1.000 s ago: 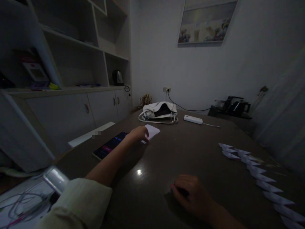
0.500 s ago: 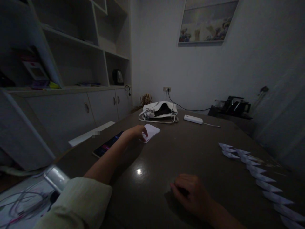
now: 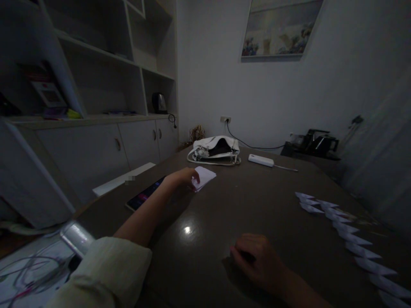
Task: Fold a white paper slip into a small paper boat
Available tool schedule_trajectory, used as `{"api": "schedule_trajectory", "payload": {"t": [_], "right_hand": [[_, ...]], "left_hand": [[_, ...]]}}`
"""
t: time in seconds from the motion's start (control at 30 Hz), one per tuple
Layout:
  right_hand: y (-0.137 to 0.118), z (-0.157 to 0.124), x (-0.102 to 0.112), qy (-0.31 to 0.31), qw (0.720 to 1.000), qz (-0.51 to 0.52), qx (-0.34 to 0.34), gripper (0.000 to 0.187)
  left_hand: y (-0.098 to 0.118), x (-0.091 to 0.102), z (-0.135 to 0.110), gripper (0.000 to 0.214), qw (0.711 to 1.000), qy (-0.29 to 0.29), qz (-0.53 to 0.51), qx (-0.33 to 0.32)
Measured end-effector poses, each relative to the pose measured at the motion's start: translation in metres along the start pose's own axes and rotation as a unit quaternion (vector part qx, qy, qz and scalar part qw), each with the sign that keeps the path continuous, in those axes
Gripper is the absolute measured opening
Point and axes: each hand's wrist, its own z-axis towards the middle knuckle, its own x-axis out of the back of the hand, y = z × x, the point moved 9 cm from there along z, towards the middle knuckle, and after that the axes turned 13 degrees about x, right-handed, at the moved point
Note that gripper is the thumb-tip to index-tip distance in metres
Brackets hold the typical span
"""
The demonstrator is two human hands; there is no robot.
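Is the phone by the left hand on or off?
On. The phone lies flat on the table, its screen glowing with pink and blue marks. The left hand is past it, on the white paper.

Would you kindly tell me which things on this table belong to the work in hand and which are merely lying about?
In hand:
- paper pad, left hand pinching a sheet
- folded papers in a row
- right hand, resting on the table

Lying about:
- phone
- handbag
- power bank
- kettle
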Motion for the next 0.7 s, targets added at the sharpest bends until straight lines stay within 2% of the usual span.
{"api": "schedule_trajectory", "payload": {"t": [0.5,0.7], "right_hand": [[0.0021,-0.0022,-0.0039,-0.013,1.0,0.011,-0.008,0.029],[-0.0004,-0.003,-0.0008,0.002,1.0,0.0,0.002,0.029]], "left_hand": [[0.0045,0.0001,-0.0051,0.033,1.0,-0.012,0.019,-0.01],[0.0037,-0.0014,-0.0028,0.033,0.999,-0.018,0.028,-0.015]]}}
